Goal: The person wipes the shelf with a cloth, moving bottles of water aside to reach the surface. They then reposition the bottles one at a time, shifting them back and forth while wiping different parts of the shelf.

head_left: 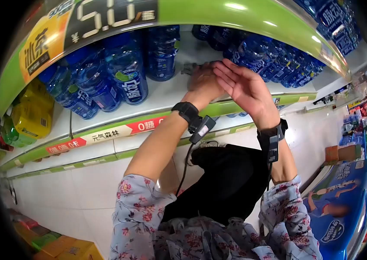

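Observation:
My left hand is over the white shelf, blurred by motion, its fingers partly hidden near my other hand. Palm up, my right hand has its fingers stretched out and nothing lies in it. The two hands meet or overlap at the fingers. Blue drink bottles stand to the left of my hands, one bottle nearest. More blue bottles stand in rows behind and to the right. Each wrist wears a black strap with a small device.
A green shelf edge with a price sign curves above. Yellow bottles stand at the far left. A red and white label strip runs along the lower shelf edge. At the right is a blue display box; yellow boxes sit lower left.

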Action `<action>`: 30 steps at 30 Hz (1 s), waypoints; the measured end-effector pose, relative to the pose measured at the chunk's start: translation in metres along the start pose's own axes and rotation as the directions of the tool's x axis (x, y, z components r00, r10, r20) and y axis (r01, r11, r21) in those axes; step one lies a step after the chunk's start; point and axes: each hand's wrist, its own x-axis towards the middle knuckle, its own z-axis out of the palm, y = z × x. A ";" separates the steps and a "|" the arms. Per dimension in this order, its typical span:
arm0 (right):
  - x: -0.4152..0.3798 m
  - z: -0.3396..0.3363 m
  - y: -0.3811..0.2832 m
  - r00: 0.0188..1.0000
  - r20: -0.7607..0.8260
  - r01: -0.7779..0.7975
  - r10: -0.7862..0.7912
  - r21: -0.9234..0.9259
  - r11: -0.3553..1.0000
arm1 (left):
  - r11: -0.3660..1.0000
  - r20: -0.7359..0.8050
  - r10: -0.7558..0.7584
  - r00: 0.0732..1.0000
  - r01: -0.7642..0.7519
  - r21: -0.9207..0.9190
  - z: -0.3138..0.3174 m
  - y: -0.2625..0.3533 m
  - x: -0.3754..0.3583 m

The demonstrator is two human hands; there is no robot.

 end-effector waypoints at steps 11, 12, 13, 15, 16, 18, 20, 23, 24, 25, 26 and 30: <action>-0.032 -0.126 0.003 0.990 -0.023 0.135 -0.136 0.369 0.920 | 0.970 -0.585 -0.198 0.787 0.071 -0.233 0.022 -0.054 0.113; -0.033 -0.136 0.001 0.988 -0.063 0.153 -0.140 0.361 0.920 | 0.934 -0.470 -0.209 0.858 0.032 -0.357 0.023 -0.067 0.132; -0.035 -0.141 -0.004 0.985 -0.063 0.171 -0.159 0.380 0.909 | 0.921 -0.177 -0.255 0.951 0.183 -0.344 0.004 -0.060 0.138; -0.047 -0.146 -0.015 0.977 -0.076 0.212 -0.199 0.420 0.882 | 0.992 -0.184 -0.114 0.976 0.101 -0.081 0.022 -0.082 0.167; -0.052 -0.148 -0.020 0.969 -0.100 0.246 -0.224 0.422 0.873 | 0.998 -0.208 -0.043 0.977 0.053 0.040 0.029 -0.096 0.178; -0.057 -0.153 -0.026 0.963 -0.133 0.269 -0.233 0.472 0.840 | 0.973 -0.253 0.080 0.964 -0.020 0.232 0.037 -0.119 0.200; -0.059 -0.159 -0.026 0.957 -0.175 0.288 -0.230 0.516 0.807 | 0.911 -0.271 0.210 0.939 -0.088 0.402 0.046 -0.146 0.220; -0.056 -0.162 -0.026 0.960 -0.177 0.280 -0.218 0.539 0.795 | 0.786 -0.287 0.399 0.871 -0.163 0.596 0.061 -0.185 0.238; -0.055 -0.164 -0.027 0.961 -0.176 0.274 -0.212 0.548 0.790 | 0.759 -0.295 0.435 0.851 -0.170 0.629 0.063 -0.194 0.238; -0.053 -0.166 -0.027 0.963 -0.174 0.267 -0.204 0.556 0.787 | 0.748 -0.294 0.441 0.848 -0.166 0.643 0.057 -0.188 0.235; -0.051 -0.167 -0.027 0.966 -0.169 0.259 -0.197 0.565 0.783 | 0.737 -0.293 0.448 0.845 -0.162 0.657 0.051 -0.182 0.231; -0.051 -0.173 -0.026 0.966 -0.185 0.256 -0.179 0.600 0.758 | 0.989 -0.564 0.089 0.821 -0.006 0.147 0.025 -0.089 0.167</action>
